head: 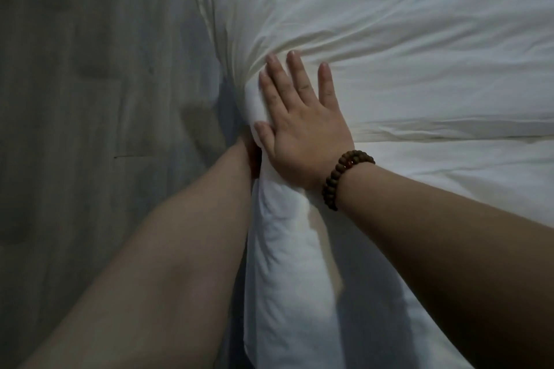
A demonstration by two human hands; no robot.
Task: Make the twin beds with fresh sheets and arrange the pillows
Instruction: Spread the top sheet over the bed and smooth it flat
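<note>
A white duvet (389, 24) covers the bed and fills the right and top of the head view, with creases running toward its left edge. My right hand (299, 126) lies flat on that edge, fingers straight and spread, pressing the fabric down; a brown bead bracelet sits on its wrist. My left forearm reaches up beside the bed's edge, and my left hand is hidden under the bunched white fabric (284, 234) below my right hand, so its fingers cannot be seen.
Grey wood-look floor (90, 99) takes up the left side of the view, next to the bed. The duvet's edge hangs down over the bed's side along the middle.
</note>
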